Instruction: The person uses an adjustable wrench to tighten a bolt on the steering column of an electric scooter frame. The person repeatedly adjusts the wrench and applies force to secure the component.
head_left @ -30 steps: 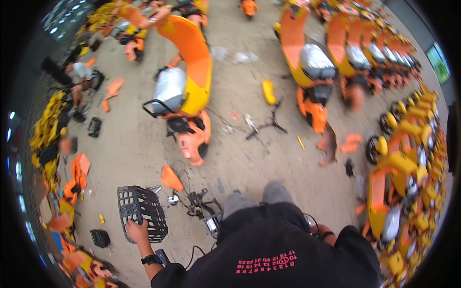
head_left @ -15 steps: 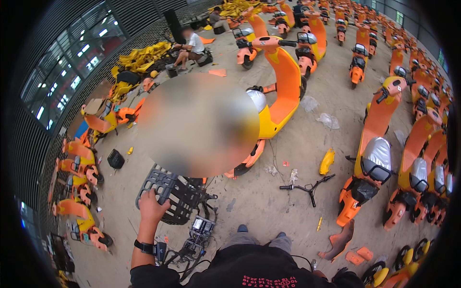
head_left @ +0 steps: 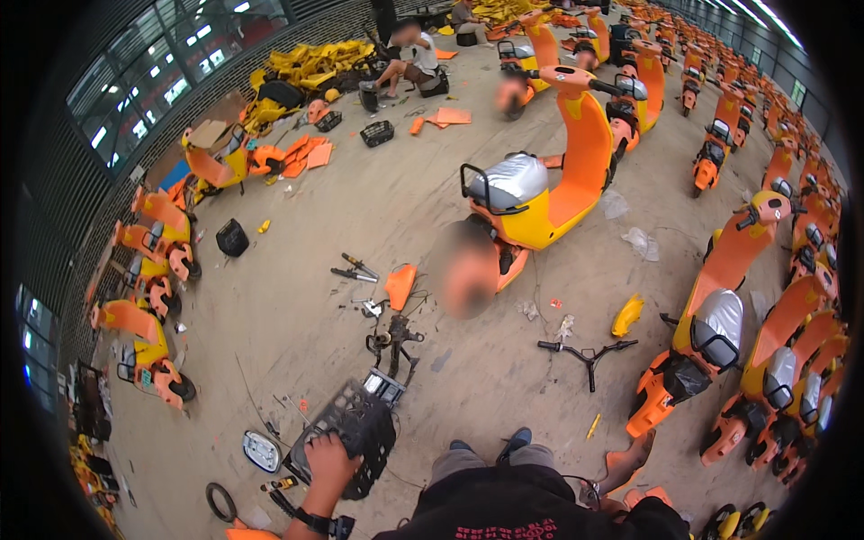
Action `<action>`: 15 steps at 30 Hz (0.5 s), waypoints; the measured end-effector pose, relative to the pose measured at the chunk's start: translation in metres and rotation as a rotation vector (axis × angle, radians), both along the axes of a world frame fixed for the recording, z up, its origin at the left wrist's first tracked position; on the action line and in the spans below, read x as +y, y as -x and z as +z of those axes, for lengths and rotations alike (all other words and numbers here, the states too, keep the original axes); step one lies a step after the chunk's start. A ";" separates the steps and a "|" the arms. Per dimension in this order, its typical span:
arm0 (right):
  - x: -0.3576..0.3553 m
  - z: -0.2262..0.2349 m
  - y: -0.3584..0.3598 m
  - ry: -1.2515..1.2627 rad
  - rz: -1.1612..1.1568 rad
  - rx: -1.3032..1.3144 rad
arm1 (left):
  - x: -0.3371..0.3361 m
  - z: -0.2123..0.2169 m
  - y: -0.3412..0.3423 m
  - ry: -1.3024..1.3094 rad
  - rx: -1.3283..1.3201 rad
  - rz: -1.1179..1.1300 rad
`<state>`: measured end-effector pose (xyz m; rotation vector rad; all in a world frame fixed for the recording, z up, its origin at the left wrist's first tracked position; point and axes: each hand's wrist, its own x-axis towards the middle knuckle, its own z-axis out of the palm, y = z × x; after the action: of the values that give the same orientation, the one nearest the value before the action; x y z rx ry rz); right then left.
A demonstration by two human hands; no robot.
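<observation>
My left hand (head_left: 329, 461) has its fingers curled over the edge of a black slatted plastic basket (head_left: 358, 423). The basket is low over the floor, overlapping the near end of a stripped scooter frame (head_left: 392, 344) with a metal box-shaped part (head_left: 384, 385). My right hand (head_left: 594, 494) shows only in part beside my body, near a dark cable; its fingers are too hidden to read. Left of the basket lie an oval metal-looking part (head_left: 261, 451) and a yellow-and-black tool (head_left: 281, 483).
A yellow-orange scooter (head_left: 531, 202) stands ahead, with more scooters in rows to the right. A loose handlebar (head_left: 589, 360), a yellow panel (head_left: 628, 315) and an orange panel (head_left: 400, 286) lie on the floor. A person (head_left: 418, 63) sits low at the far left.
My left hand has brought the basket down and nearer to me, uncovering more of the stripped frame. The view has shifted, showing more of the floor at the left.
</observation>
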<state>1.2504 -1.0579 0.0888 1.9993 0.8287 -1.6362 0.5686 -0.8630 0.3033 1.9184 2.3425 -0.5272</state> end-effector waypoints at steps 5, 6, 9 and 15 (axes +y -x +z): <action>0.017 0.014 -0.012 0.041 0.150 -0.041 | -0.138 -0.163 0.074 0.228 -0.135 0.149; 0.027 0.022 -0.009 0.059 0.195 -0.047 | -0.166 -0.188 0.080 0.306 -0.181 0.224; 0.050 0.039 -0.010 0.087 0.276 -0.065 | -0.249 -0.237 0.077 0.381 -0.120 0.337; 0.121 0.059 0.019 0.087 0.434 -0.025 | -0.378 -0.286 0.060 0.261 0.110 0.743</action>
<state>1.2312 -0.9373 0.1479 1.6336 1.0736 -1.3681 0.5086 -1.2406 0.0173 0.8306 2.6356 -0.8007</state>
